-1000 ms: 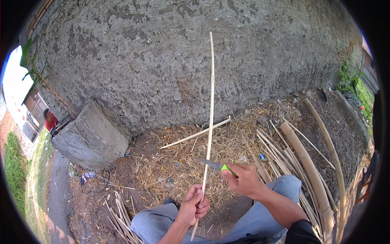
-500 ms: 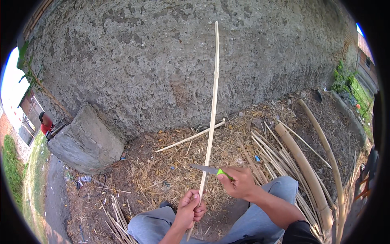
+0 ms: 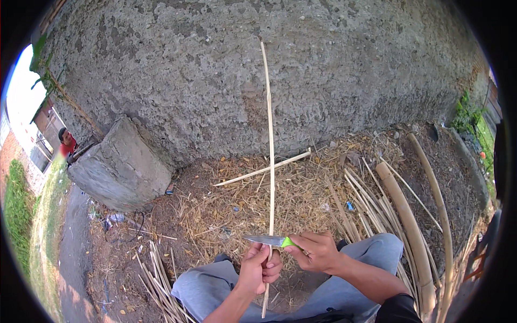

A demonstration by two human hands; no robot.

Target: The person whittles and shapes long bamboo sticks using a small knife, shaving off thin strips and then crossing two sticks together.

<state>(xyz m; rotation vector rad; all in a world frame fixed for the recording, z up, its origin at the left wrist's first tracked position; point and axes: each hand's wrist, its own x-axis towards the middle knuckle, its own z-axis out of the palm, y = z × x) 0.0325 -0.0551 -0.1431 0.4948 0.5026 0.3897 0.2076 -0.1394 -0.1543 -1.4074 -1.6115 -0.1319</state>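
Left hand is curled tight around a long, thin bamboo strip, gripping it near its lower end above the person's knees. This pale, straw-coloured strip stands nearly upright, rising past the straw-littered ground and up in front of the rough grey wall; its short lower end pokes out below the fist between the grey trouser legs. Right hand is closed on the bright green handle of a knife, whose flat, dull-metal blade points to the person's left and lies crosswise against the strip just above the left fist.

Behind the hands, the ground is dry earth covered with tangled yellow straw and shavings. One shorter split stick lies slantwise on it, behind the upright strip. To the right, several long slats lie in a loose sheaf, and beside them a thick, round bamboo pole with visible joints curves toward the lower edge. More thin slats lie at the lower left. A blocky, coarse concrete slab leans against the wall at the left.
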